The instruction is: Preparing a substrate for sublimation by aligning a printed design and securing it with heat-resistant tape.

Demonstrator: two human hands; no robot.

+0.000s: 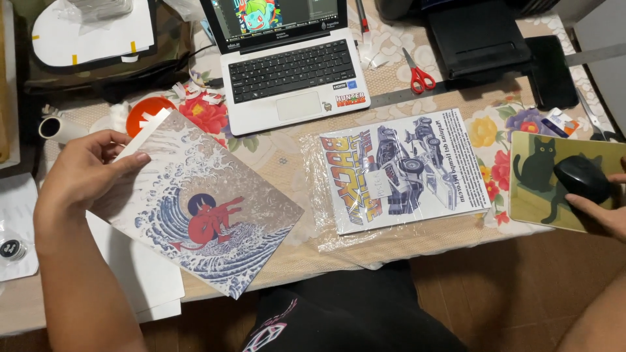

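Observation:
My left hand [81, 173] grips the upper left corner of a printed sheet [215, 208] that shows blue waves and a red figure. The sheet lies tilted over the table's near edge. My right hand [603, 208] rests at the far right on a black computer mouse [580, 177]. The mouse sits on a green mouse pad [531, 195] with black cats on it. Between the hands lies a car poster [401, 169] wrapped in clear plastic.
A white laptop [290, 72] stands open at the back, with red scissors [419, 73] and a black device [479, 36] to its right. White paper sheets [147, 280] lie under the wave print. An orange disc [147, 112] and a paper roll [59, 128] sit at the left.

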